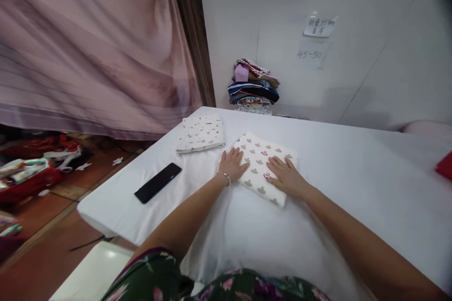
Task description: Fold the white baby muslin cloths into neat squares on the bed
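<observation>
A folded white cloth (260, 162) with grey and red prints lies flat on the white table (346, 164) in front of me. My left hand (232, 164) rests on its left edge, fingers spread, with a bracelet at the wrist. On the cloth's right side lies my right hand (286, 178), palm down and fingers apart. Neither hand grips anything. Beyond my left hand is a second folded white cloth (202, 133) with small dark prints, near the table's left edge.
A black phone (158, 182) lies on the table at left. Folded fabrics are stacked (253, 87) behind the far edge. A pink curtain (106, 47) hangs at left, above a red container (28, 178) on the floor. Something red (445, 165) sits at the right edge.
</observation>
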Motion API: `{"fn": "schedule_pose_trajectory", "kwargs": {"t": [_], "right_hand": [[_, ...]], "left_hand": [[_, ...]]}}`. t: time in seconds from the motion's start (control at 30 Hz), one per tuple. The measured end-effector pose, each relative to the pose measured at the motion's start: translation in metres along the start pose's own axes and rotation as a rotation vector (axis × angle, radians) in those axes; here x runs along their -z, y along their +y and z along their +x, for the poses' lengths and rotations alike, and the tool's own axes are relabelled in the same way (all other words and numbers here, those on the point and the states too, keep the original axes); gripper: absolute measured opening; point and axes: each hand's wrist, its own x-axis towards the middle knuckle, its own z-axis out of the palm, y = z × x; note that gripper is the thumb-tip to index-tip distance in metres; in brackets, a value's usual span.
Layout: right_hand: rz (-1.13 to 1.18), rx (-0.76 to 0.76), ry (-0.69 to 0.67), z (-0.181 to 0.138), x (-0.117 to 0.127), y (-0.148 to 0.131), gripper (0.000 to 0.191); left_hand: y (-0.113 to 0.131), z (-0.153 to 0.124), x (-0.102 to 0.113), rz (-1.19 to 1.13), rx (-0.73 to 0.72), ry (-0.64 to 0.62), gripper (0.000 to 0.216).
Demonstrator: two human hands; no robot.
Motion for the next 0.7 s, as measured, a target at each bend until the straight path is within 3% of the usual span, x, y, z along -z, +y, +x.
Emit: {"fn": "schedule_pose_trajectory", "kwargs": {"t": [0.17,0.37,0.53,0.7], "right_hand": [[-0.114,0.038,0.161,-0.011,0.010,-0.010,0.064],[-0.134,0.091,0.221,-0.023,0.024,-0.022,0.066],[-0.210,0.202,0.392,-0.028,0.026,-0.026,0.067],[-0.244,0.214,0.418,-0.027,0.026,-0.027,0.067]], "left_hand": [[-0.001,0.002,0.001,-0.005,0.010,-0.011,0.058],[-0.003,0.002,-0.003,0.035,0.006,0.026,0.059],[-0.003,0.002,-0.003,0.075,0.007,0.018,0.061],[-0.003,0.002,-0.005,0.087,-0.002,0.039,0.061]]}}
